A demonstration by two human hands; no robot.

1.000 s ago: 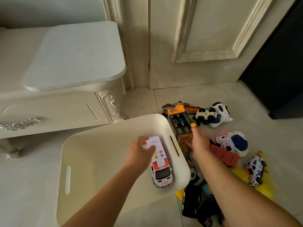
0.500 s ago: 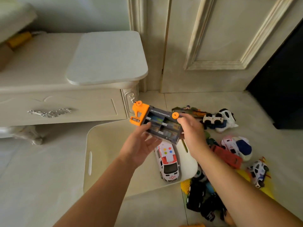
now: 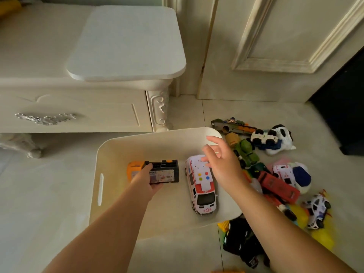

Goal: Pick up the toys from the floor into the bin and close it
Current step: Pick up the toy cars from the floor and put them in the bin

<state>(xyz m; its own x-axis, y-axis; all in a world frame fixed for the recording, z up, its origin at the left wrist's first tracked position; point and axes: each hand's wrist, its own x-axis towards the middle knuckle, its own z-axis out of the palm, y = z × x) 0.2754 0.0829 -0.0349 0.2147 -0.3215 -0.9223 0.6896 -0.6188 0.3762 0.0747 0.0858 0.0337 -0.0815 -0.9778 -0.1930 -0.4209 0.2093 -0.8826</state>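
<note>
- A person's two bare forearms reach forward and down over a pale tiled floor (image 3: 49,194).
- Nearest on the right, a black toy car (image 3: 239,241) lies on the floor just outside the bin's near corner.
- The left hand (image 3: 146,183) is closed around an orange-and-black toy truck (image 3: 157,171), holding it low inside the cream bin (image 3: 102,154); whether the truck touches the bin floor cannot be told.
- A white-and-red toy ambulance (image 3: 201,188) lies in the bin beside the truck, to its right.
- The right hand (image 3: 222,164) hangs empty above the ambulance, fingers spread wide.
- Right of the bin, a heap of toy vehicles (image 3: 275,174) covers the floor, a red one among them.
- Beyond the bin stands a cream cabinet (image 3: 78,111) with a flat white lid (image 3: 128,42) on top; a panelled door (image 3: 275,46) rises behind the toys.
</note>
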